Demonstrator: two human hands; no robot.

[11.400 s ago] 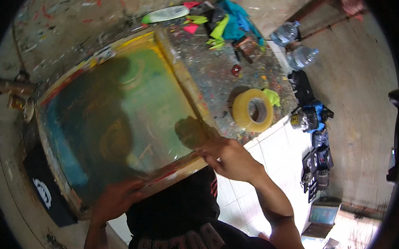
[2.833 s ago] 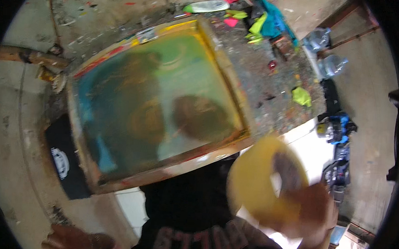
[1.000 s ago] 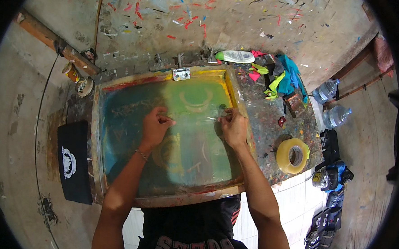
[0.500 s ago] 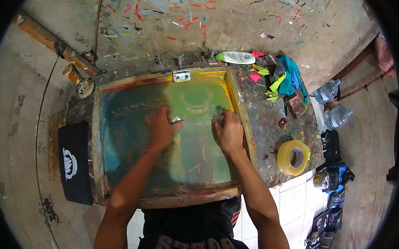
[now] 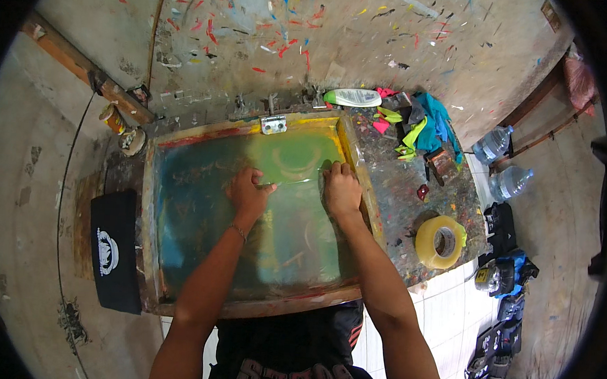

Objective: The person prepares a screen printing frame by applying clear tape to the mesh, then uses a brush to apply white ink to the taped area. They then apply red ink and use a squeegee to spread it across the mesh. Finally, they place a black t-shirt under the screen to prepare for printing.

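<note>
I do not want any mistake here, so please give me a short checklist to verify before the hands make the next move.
1. Clear strip reaches both the left hand and the right hand: ok.
2. Grip firm at both ends: cannot tell, the contact is too small to see.
3. Clear strip apart from the screen: cannot tell, seen only from above.
4. Hands away from the screen: not ok, both are over it.
5. Roll off the screen: ok, it lies on the table to the right.
6. Rags off the screen: ok, at the table's far right.
</note>
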